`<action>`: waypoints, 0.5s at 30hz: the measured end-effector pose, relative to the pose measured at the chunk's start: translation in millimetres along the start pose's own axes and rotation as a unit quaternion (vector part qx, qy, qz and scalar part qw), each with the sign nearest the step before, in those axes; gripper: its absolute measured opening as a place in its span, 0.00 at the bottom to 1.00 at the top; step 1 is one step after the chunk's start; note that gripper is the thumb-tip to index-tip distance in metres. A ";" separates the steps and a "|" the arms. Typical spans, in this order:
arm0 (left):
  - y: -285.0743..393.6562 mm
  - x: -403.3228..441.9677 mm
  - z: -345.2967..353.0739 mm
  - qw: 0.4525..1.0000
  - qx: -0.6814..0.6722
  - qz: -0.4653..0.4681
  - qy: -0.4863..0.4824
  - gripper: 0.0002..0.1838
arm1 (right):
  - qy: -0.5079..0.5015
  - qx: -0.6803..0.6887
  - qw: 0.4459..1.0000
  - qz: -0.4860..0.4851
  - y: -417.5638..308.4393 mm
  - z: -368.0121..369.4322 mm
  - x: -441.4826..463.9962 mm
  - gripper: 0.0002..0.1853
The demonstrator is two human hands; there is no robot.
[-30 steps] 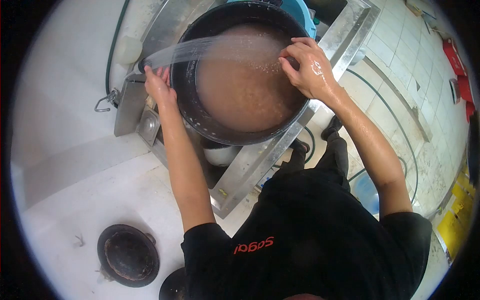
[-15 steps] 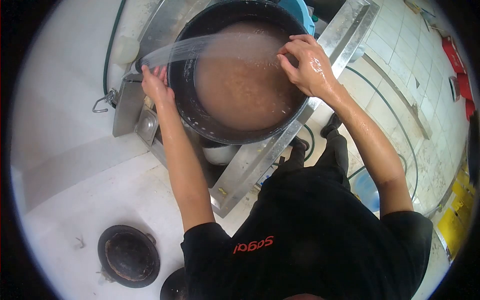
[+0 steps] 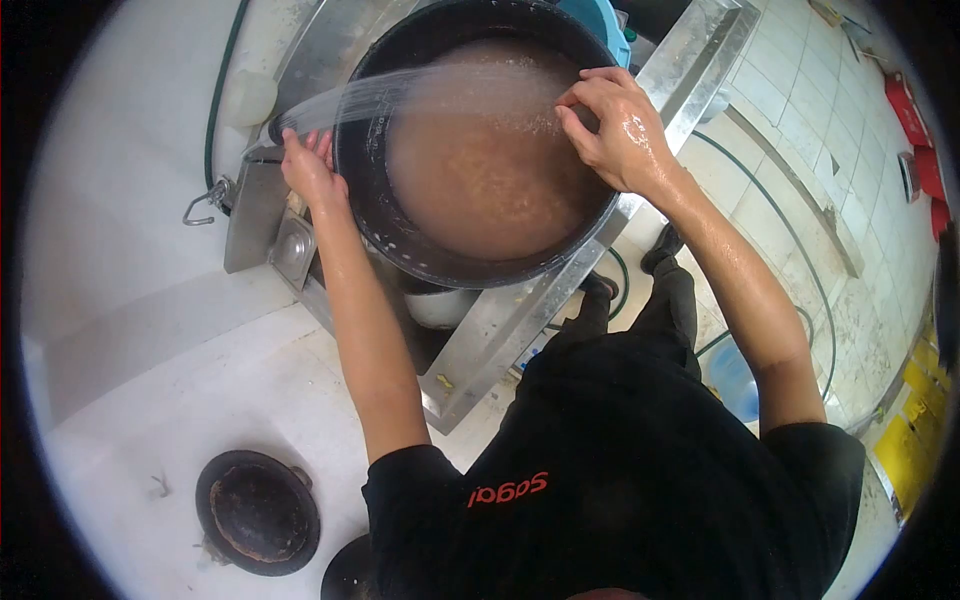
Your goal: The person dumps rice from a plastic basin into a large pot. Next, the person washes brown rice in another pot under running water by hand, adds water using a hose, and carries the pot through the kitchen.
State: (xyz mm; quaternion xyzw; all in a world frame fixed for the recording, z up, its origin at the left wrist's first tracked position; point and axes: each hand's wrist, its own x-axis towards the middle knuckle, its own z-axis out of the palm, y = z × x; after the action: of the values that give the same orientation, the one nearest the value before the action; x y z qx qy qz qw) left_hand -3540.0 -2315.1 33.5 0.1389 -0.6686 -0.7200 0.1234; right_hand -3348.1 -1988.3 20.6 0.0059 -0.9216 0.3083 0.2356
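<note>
A large black pot (image 3: 360,165) rests over the metal sink (image 3: 520,318) and holds cloudy brownish water with a pale mass under it. At the pot's left rim, my left hand (image 3: 314,172) has its thumb on a dark spray head (image 3: 279,128), and water fans from it to the right across the pot. The grip on the spray head is partly hidden. My right hand (image 3: 618,130) is over the pot's right rim, fingers curled with the fingertips close to the thumb; whatever lies between them is too small and dark to make out.
A light blue basin (image 3: 600,25) sits behind the pot. A pale cup (image 3: 252,98) and a metal hook (image 3: 203,208) are at the left. A round black lid-like object (image 3: 257,512) lies lower left. A green hose (image 3: 790,250) crosses the tiled floor, near a blue tub (image 3: 735,382).
The pot and my left hand with the spray head appear slightly farther left and up. My right hand has shifted slightly upward in view. Water keeps spraying.
</note>
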 end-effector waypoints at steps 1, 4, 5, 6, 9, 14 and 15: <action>0.1 0.2 -0.5 1.000 0.002 0.001 -0.001 0.33 | -0.001 0.000 1.000 0.002 -0.3 -0.1 -0.1 0.10; -1.6 1.7 -1.3 1.000 0.001 0.001 -0.003 0.34 | -0.003 0.003 1.000 0.006 -0.3 -0.2 0.4 0.10; -1.0 0.9 -0.7 1.000 0.001 0.001 -0.004 0.34 | -0.003 0.004 1.000 0.008 -0.3 -0.2 0.5 0.10; -0.3 0.1 -0.2 1.000 0.002 0.001 -0.003 0.34 | -0.004 0.005 1.000 0.007 -0.2 -0.4 0.7 0.10; -0.7 0.3 -0.3 1.000 0.005 0.001 -0.003 0.34 | -0.001 0.011 1.000 0.005 0.2 -0.7 0.7 0.10; 0.7 -1.7 0.8 1.000 0.006 0.002 -0.004 0.34 | 0.004 0.015 1.000 0.004 0.1 -0.1 0.3 0.10; 1.3 -2.4 1.2 1.000 0.008 0.002 -0.003 0.34 | 0.005 0.015 1.000 0.004 0.1 -0.2 0.3 0.10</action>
State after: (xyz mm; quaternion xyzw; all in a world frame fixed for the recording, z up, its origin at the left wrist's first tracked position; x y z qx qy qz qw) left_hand -3538.2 -2313.1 35.0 0.1361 -0.6751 -0.7148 0.1216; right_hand -3348.4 -1988.1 20.9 0.0043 -0.9157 0.3234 0.2383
